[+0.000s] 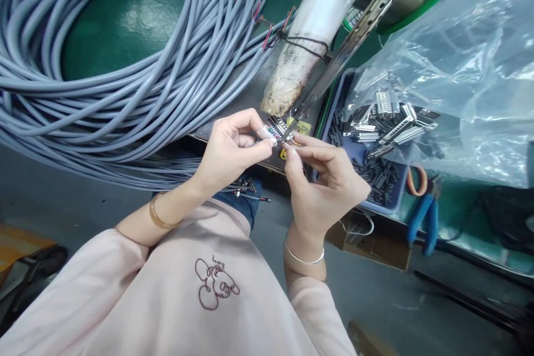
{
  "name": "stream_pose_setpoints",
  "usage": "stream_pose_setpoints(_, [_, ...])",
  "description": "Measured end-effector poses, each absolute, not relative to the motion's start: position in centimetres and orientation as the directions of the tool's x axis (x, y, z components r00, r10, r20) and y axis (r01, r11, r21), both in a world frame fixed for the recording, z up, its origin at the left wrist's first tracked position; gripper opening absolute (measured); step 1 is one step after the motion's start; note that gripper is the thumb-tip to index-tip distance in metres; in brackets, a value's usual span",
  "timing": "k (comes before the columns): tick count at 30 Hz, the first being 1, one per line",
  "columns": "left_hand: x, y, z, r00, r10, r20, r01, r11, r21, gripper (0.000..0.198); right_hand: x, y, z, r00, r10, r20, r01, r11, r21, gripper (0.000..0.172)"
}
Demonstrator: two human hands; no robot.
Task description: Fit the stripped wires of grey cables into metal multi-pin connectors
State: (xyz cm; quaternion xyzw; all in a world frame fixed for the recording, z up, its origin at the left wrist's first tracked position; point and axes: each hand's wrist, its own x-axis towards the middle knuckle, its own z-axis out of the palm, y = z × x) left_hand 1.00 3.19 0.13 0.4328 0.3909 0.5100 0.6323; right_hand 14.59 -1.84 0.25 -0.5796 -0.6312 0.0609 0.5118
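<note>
Thumb and fingertips of my left hand (pixel 236 147) are pinched around a small bundle of thin coloured wires (pixel 274 132) beside a metal multi-pin connector (pixel 280 124). My right hand (pixel 325 175) is just to the right, its thumb and forefinger closed on a thin wire (pixel 291 141). Between the fingertips of both hands comes down the tip of a soldering iron (pixel 311 94), its long metal shaft slanting from the upper right. Fingers partly hide the wire ends, and I cannot tell exactly which pin they touch.
Thick loops of grey cable (pixel 167 78) fill the left of the green bench. A stained, white-wrapped cylinder (pixel 304 39) stands behind my hands. To the right are a blue bin (pixel 392 203) of connectors and black pieces, a plastic bag (pixel 467 72) and blue-handled pliers (pixel 423 219).
</note>
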Motion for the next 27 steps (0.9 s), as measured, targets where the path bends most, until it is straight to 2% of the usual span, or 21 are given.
stream_pose_setpoints(6, [1.0, 3.1, 0.4, 0.171, 0.982, -0.085, -0.289, 0.133, 0.948, 0.017, 14.3, -1.4, 0.6, 0.080, 0.708, 0.702, 0.808, 0.366, -0.461, 0.013])
stream_pose_setpoints(8, [1.0, 3.1, 0.4, 0.180, 0.978, -0.109, -0.292, 0.159, 0.943, 0.017, 14.3, -1.5, 0.4, 0.057, 0.702, 0.710, 0.827, 0.365, -0.428, 0.013])
stream_pose_setpoints(10, [0.9, 3.1, 0.3, 0.205, 0.968, -0.142, -0.297, 0.200, 0.934, 0.017, 14.5, -1.8, 0.2, 0.065, 0.718, 0.693, 0.817, 0.361, -0.450, 0.012])
stream_pose_setpoints(14, [1.0, 2.9, 0.0, 0.269, 0.941, -0.203, -0.296, 0.282, 0.913, 0.018, 15.1, -2.7, -0.1, 0.169, 0.782, 0.600, 0.736, 0.304, -0.604, 0.009])
stream_pose_setpoints(16, [0.9, 2.7, -0.1, 0.282, 0.934, -0.220, -0.286, 0.301, 0.910, 0.018, 15.3, -2.9, 0.2, 0.279, 0.696, 0.662, 0.693, 0.330, -0.640, 0.006])
stream_pose_setpoints(19, [0.8, 2.6, 0.0, 0.297, 0.928, -0.227, -0.277, 0.311, 0.909, 0.020, 15.5, -3.2, 0.9, 0.418, 0.467, 0.779, 0.626, 0.473, -0.620, 0.008])
stream_pose_setpoints(20, [0.7, 2.6, 0.1, 0.297, 0.928, -0.226, -0.281, 0.311, 0.908, 0.020, 15.5, -3.4, 1.0, 0.431, 0.461, 0.776, 0.606, 0.489, -0.627, 0.011])
stream_pose_setpoints(23, [0.7, 2.9, 0.2, 0.286, 0.931, -0.224, -0.313, 0.312, 0.897, 0.020, 15.6, -4.0, 0.6, 0.374, 0.621, 0.689, 0.634, 0.371, -0.679, 0.016])
stream_pose_setpoints(25, [0.8, 3.1, 0.3, 0.278, 0.933, -0.227, -0.338, 0.317, 0.886, 0.021, 15.7, -4.2, 0.0, 0.309, 0.712, 0.630, 0.690, 0.288, -0.664, 0.011])
stream_pose_setpoints(27, [0.9, 3.2, 0.4, 0.279, 0.932, -0.230, -0.348, 0.321, 0.881, 0.020, 15.7, -4.0, -0.6, 0.236, 0.775, 0.586, 0.709, 0.276, -0.649, 0.008])
